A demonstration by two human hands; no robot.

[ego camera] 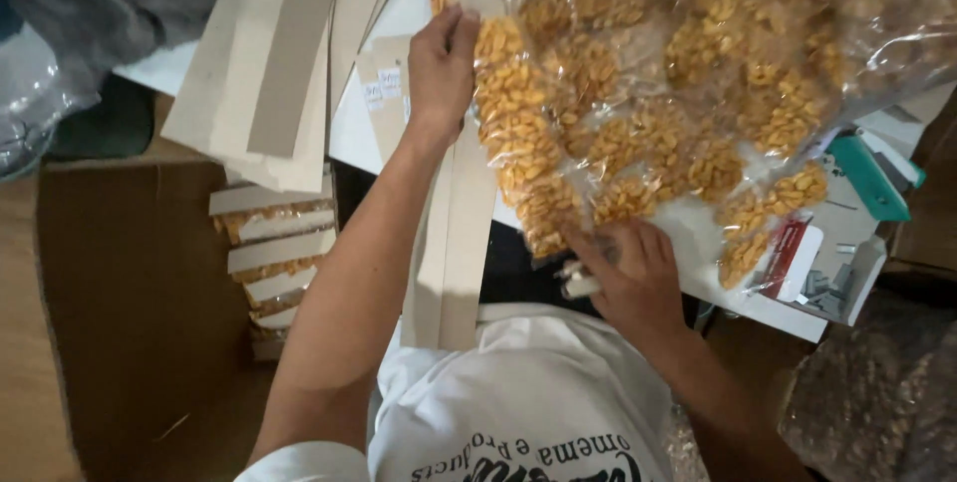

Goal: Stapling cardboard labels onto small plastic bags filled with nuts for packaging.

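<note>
Centre: a pile of snack bags [638, 133] lies on the table [758, 308], spreading toward the far right.
Left hand [442, 63]: at the left edge of the pile, touching a bag; card strips [454, 243] lie under the forearm.
Right hand [628, 278]: at the near edge of the pile, on the table.
Far left: a stack of card sheets [269, 63] lies on the table's left end.
Near left: an open carton [130, 303] below the table, with packed bags [274, 253] along its right side.
Right: a stapler [869, 175] lies beside the pile; a staple box [832, 278] sits nearer, at the table's edge.
</note>
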